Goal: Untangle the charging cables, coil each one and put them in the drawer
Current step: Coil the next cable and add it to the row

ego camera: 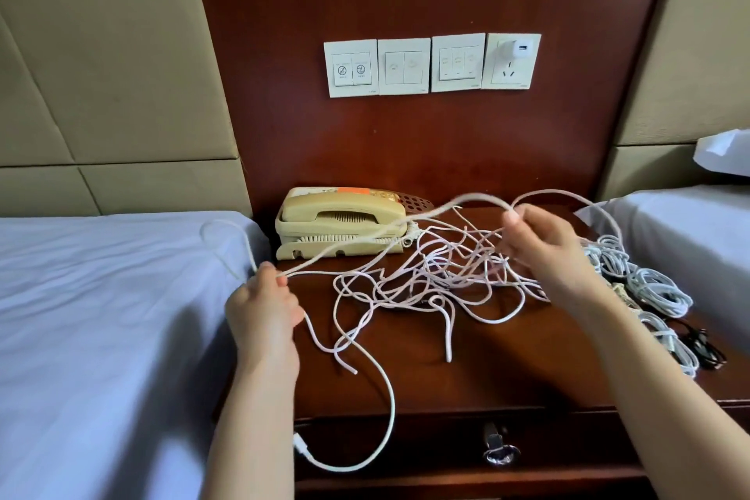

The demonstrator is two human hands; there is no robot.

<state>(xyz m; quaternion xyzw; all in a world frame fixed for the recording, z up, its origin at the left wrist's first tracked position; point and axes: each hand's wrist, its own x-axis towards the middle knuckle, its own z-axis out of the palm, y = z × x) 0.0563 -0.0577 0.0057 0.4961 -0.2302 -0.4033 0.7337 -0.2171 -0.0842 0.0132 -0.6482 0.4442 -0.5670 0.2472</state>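
Head view: a loose tangle of thin, pale pink-white charging cables sprawls across the middle of the dark wooden bench. At the bench's left edge, the left grip pinches 1 strand, likely to anchor it. The right grip, raised above the tangle nearer the right edge, curls round a lifted loop, apparently to draw it clear of the knots. Coiled white cable bundles sit along the right edge, seemingly finished. The wooden drawer below the front edge looks closed.
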